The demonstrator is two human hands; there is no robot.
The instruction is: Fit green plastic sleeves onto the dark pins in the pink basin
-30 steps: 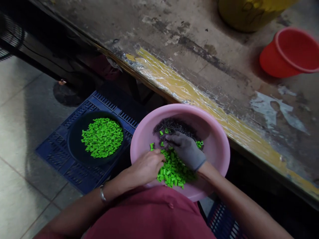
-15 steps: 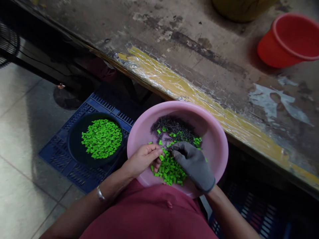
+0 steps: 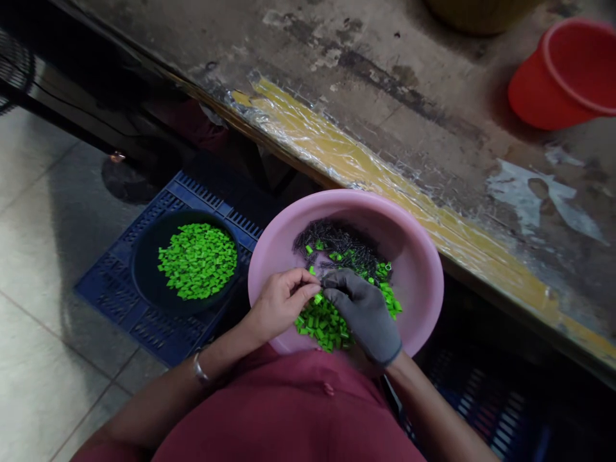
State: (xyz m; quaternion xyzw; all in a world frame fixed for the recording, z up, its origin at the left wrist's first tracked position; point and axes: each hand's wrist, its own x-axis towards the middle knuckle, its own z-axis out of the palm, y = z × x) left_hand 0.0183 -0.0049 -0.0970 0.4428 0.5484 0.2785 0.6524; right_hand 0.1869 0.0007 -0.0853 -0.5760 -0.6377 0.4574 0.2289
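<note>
A pink basin [image 3: 418, 289] rests at my lap, and both hands work over it with their fingertips almost meeting. My bare left hand [image 3: 283, 298] is closed in a pinch; a small green plastic piece [image 3: 317, 298] shows at its fingertips. My right hand [image 3: 363, 308], in a grey glove, pinches too, but what its fingertips hold is too small to make out. Below the hands lies a heap of small green plastic pieces [image 3: 325, 327]. Behind them in the basin is a pile of thin dark metal parts [image 3: 341, 237] with a few green pieces scattered on it.
At the left a dark round tub [image 3: 147, 282] of green pieces stands on a blue slatted plastic crate [image 3: 110, 295]. A worn table [image 3: 433, 154] with a taped edge runs beyond the basin, carrying a red bucket [image 3: 534, 96]. A fan [image 3: 17, 70] stands far left.
My hands have come closer together, fingertips nearly touching. My right hand has shifted slightly left, uncovering more green pieces at the basin's right. The view has moved a little.
</note>
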